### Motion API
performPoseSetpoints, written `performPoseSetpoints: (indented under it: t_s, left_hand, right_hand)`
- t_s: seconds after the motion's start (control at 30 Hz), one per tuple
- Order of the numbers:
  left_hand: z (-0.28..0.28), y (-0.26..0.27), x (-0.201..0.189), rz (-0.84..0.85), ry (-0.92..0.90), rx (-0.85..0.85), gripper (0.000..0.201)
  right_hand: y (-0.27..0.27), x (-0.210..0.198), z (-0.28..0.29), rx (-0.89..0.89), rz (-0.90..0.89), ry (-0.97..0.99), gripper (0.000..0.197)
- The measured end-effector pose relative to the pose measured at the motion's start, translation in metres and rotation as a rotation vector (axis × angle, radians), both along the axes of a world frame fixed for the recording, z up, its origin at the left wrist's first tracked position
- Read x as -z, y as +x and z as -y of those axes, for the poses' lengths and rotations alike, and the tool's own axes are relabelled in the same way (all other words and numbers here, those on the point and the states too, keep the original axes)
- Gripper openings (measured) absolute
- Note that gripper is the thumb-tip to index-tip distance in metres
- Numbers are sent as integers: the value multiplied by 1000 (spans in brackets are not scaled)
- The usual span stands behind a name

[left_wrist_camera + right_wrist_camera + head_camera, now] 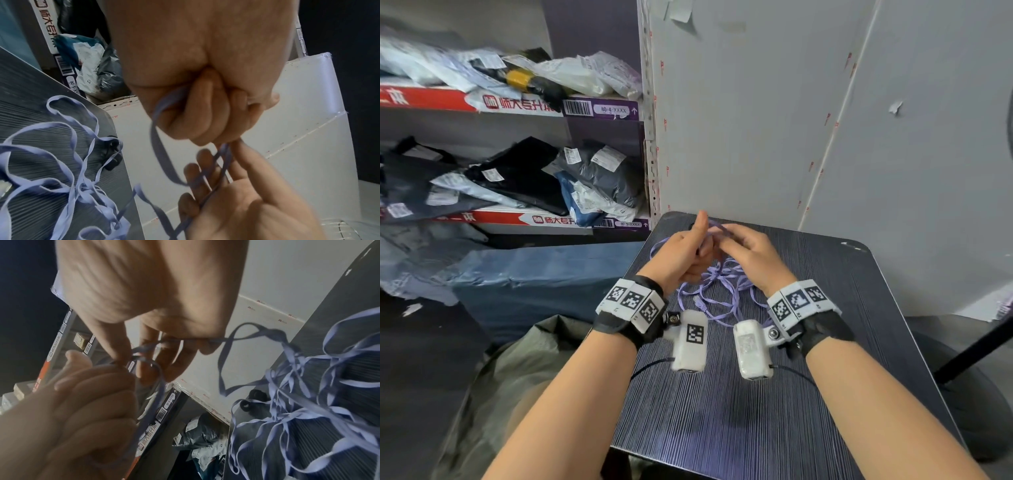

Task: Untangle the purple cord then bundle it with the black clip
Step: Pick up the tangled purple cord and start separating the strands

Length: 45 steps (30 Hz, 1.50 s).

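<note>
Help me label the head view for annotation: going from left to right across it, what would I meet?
Shelves of parcels → left hand, its grip on the purple cord → right hand, also on the cord → bare right part of the dark table.

Upper shelf edge strip [602, 109] is showing a purple label reading "80-4-XXXX" beside a barcode. Lower shelf strip [631, 224] is carrying what looks like "80-5-XXXX", small and blurred. Red-and-white banners [520, 102] on both shelf edges are displaying Chinese characters, only partly legible. Wristbands [631, 301] are bearing square black-and-white coded markers.
</note>
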<state>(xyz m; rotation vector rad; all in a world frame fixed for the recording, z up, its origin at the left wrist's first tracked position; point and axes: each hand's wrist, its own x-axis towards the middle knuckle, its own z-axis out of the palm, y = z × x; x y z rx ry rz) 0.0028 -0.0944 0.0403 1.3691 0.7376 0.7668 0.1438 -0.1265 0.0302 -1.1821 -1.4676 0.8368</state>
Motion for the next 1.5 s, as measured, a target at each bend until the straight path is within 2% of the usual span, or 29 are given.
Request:
performPoseSetpoints:
  t_s: [0.2, 0.33, 0.53, 0.6, 0.7, 0.8, 0.87, 0.97, 1.07, 1.2, 1.3, 1.43, 1.5]
  left_hand:
    - [-10, -6, 7, 7, 9, -102, 54]
    - [-12, -9, 10, 44, -4, -18, 43]
    - [-16, -13, 12, 86, -40, 54, 39]
    - [-17, -14, 13, 106, -51, 22, 37]
    - [-22, -15, 14, 100, -49, -56, 37]
    - [-27, -15, 15, 101, -40, -92, 38]
    - [-28, -15, 16, 99, -51, -70, 37]
    - [-26, -13, 15, 41, -61, 16, 36]
    - [-19, -7, 8, 4, -115, 98, 37]
    - [-18, -2, 4, -6, -170, 99, 39]
    - [-19, -1, 7, -23, -115, 85, 41]
    - [-16, 1, 11, -5, -3, 35, 36]
    - [-17, -1, 12, 50, 7, -41, 35]
  right_hand:
    - [5, 4, 0, 87, -54, -21, 21]
    - [4, 3, -2, 162, -85, 2, 23]
    - [7, 6, -6, 234, -4, -17, 15]
    - [10, 5, -7, 219, -52, -52, 9]
    - [16, 7, -8, 101, -158, -176, 3]
    - [20, 9, -8, -15, -251, -241, 9]
    - [21, 8, -7, 30, -180, -213, 13]
    - [20, 7, -11, 240, 43, -60, 16]
    - [15, 8, -17, 321, 130, 53, 16]
    - [11, 15, -21, 341, 166, 126, 18]
    - [11, 18, -18, 300, 192, 148, 17]
    - [13, 22, -17, 228, 232, 73, 20]
    - [17, 28, -18, 202, 247, 16, 28]
